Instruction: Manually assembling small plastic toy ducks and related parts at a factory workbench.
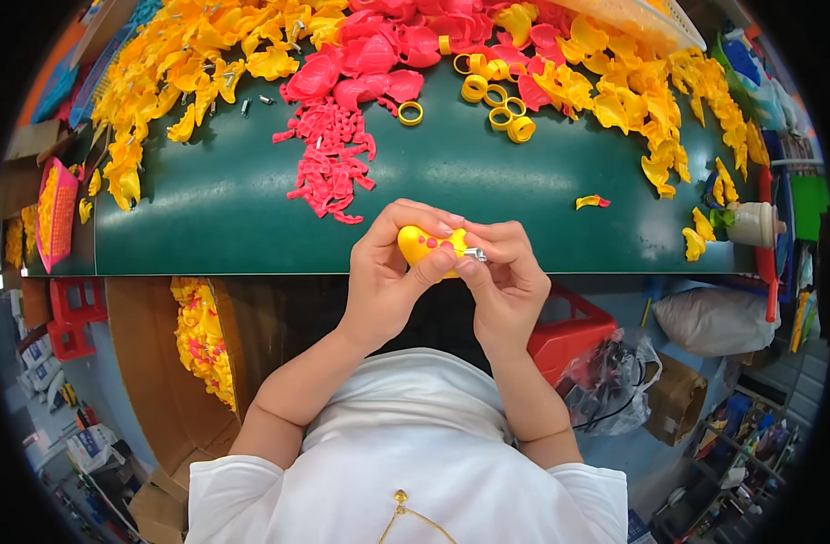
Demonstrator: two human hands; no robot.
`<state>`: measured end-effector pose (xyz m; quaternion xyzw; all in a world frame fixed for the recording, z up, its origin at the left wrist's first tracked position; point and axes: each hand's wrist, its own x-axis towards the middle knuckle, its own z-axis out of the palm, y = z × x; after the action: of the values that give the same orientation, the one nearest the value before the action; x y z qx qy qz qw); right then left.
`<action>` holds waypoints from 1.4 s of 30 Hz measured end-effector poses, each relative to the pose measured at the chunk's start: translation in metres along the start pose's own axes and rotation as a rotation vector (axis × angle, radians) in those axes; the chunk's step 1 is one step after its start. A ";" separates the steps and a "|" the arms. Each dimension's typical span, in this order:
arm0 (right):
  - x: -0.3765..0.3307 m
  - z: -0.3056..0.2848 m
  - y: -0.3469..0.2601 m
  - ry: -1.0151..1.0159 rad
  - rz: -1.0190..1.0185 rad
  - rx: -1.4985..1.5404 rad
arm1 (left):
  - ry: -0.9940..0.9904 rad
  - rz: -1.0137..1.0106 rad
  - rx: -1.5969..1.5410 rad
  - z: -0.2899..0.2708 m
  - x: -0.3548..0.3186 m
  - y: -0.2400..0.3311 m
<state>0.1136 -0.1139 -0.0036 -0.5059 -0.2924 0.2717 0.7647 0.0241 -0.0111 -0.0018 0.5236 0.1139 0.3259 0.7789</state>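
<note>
Just over the table's front edge, my left hand is closed round a rounded yellow plastic toy with pinkish-red dots. A small silver metal cylinder sticks out at the toy's right end. My right hand pinches there, thumb and fingers on the cylinder and the toy's end. How far the cylinder sits inside the toy is hidden by my fingers. Beyond my hands lies a pile of small pinkish-red plastic parts.
Yellow shell pieces and pinkish-red shells heap along the far side of the green table. Yellow rings lie between them. A carton of yellow pieces stands below left, a red stool below right.
</note>
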 end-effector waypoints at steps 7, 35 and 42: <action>0.009 0.003 0.005 -0.159 -0.101 -0.330 | 0.111 0.002 0.054 -0.002 0.003 0.000; 0.061 -0.045 0.004 -0.128 0.179 0.065 | -0.110 -0.109 0.467 -0.025 0.043 -0.007; 0.053 -0.043 0.003 -0.246 0.153 -0.307 | -0.042 0.108 1.055 -0.023 0.030 -0.013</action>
<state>0.1805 -0.1022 -0.0109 -0.6003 -0.3825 0.3408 0.6142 0.0401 0.0221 -0.0178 0.8559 0.2196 0.2533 0.3938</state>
